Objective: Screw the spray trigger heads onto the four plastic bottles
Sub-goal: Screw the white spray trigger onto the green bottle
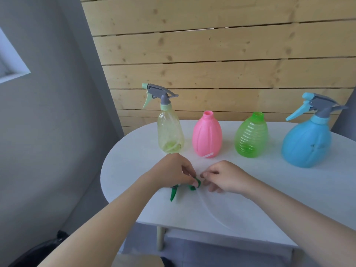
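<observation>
Wood-plank wall [221, 47] at back, grey wall on the left w/ a window corner showing; white rounded table [269, 189] in front of the planks.

Four bottles stand upright in a row along the table's far side, each apart from the next. L to R:
- yellow clear bottle [170, 132], grey trigger head w/ pale green nozzle [158, 95] already on, dip tube curled at the bottom inside.
- pink bottle [207, 134], neck open, no head.
- green ribbed bottle [251, 136], neck open, no head.
- blue bottle [307, 145], biggest, at far right, grey/blue trigger head [317, 106] on, nozzle pointing left.

Near edge of table, in front of yellow & pink bottles: left hand [171, 173] lies over a dark green trigger head [192, 186], fingers pinching its collar end; the green lever sticks out below the hand toward the viewer, lying on or just above the tabletop, can't tell which. Right hand [226, 177] is just beside it, fingers curled in toward the collar; whether they grip the thin clear dip tube [207, 206] or hold nothing, can't tell. That tube curves away from the head across the table toward the near right, faint against the white.

A pale wooden table leg [160, 237] shows under the near edge. Both forearms are bare.
</observation>
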Tool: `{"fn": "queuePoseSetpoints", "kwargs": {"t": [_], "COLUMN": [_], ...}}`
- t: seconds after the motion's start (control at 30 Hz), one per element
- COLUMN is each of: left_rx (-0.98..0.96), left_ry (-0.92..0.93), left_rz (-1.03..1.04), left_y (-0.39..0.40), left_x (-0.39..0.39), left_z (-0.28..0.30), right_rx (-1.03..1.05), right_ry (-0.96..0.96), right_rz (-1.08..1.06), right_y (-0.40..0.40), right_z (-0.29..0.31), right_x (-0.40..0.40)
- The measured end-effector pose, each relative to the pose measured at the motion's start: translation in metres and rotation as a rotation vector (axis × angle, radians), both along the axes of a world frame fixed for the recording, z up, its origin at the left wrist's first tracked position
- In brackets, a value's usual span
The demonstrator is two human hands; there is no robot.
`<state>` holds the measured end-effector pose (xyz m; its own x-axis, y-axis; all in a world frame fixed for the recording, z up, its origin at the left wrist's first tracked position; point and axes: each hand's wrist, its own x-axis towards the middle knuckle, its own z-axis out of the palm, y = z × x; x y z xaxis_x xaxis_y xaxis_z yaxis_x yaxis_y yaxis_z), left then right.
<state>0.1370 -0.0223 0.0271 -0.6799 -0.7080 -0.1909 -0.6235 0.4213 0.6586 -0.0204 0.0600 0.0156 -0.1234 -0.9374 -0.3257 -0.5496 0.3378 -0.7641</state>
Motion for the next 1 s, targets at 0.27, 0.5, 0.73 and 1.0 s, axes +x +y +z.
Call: {"fn": "queuePoseSetpoints", "kwargs": {"t": [0.27, 0.5, 0.73, 1.0], "left_rx": [-0.027, 0.103, -0.069, -0.087], "left_ry": [0.043, 0.277, 0.568, 0.707], "left_rz": [0.047, 0.016, 0.016, 0.164], "left_y": [0.017, 0.038, 0.065, 0.049], "left_x": [-0.017, -0.039, -0.082, -0.129], "left_z": [0.004, 0.015, 0.028, 0.030], "right_rx": [0.100, 0.127, -0.180, -0.534], "right_ry": [-0.537, -0.738, -0.726, -0.426], "right_rz": [-0.243, -0.317, -0.445, -0.544], "right_y": [0.012, 0.036, 0.069, 0.088], "right_z": [0.000, 0.014, 0.048, 0.068], "right_x": [-0.005, -0.037, -0.072, -0.117]}}
